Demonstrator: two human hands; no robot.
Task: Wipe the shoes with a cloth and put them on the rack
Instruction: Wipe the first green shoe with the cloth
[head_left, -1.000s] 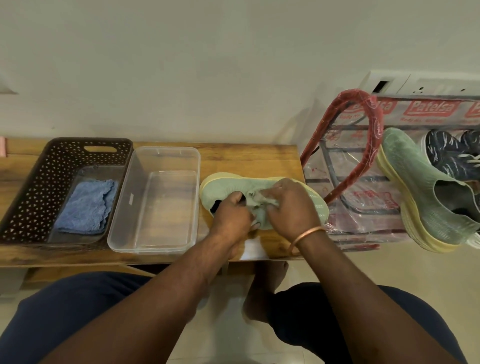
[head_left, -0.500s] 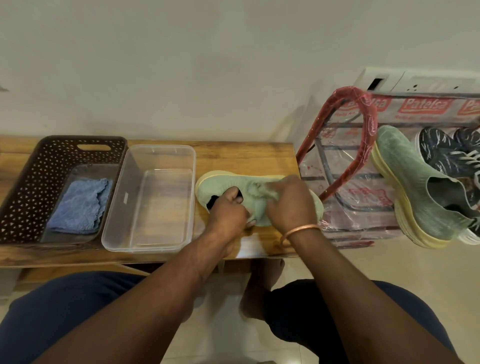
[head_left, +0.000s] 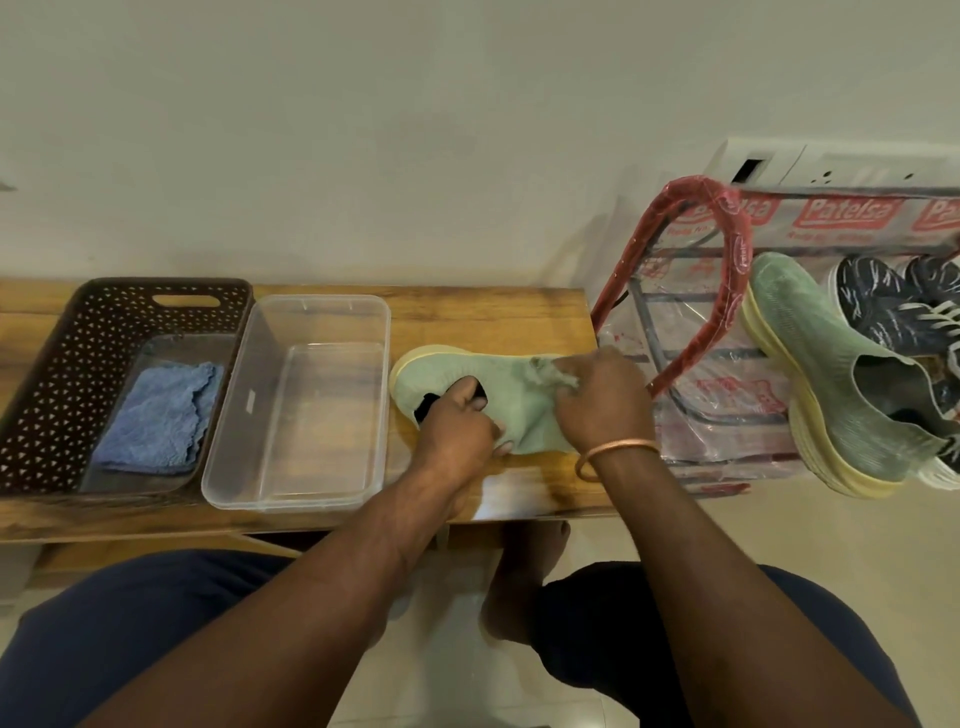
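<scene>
Toeward along the shoe slid my right hand, clutching the cloth, while my left hand gripped its opening, so wiping seemed nearly finished.

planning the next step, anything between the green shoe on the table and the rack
Nothing lies on the table between the green shoe and the rack. Only the rack's own red-wrapped side hoop rises at that end, so the shoe would likely go in from the front. Shelf space left of the other green shoe looks free.
</scene>
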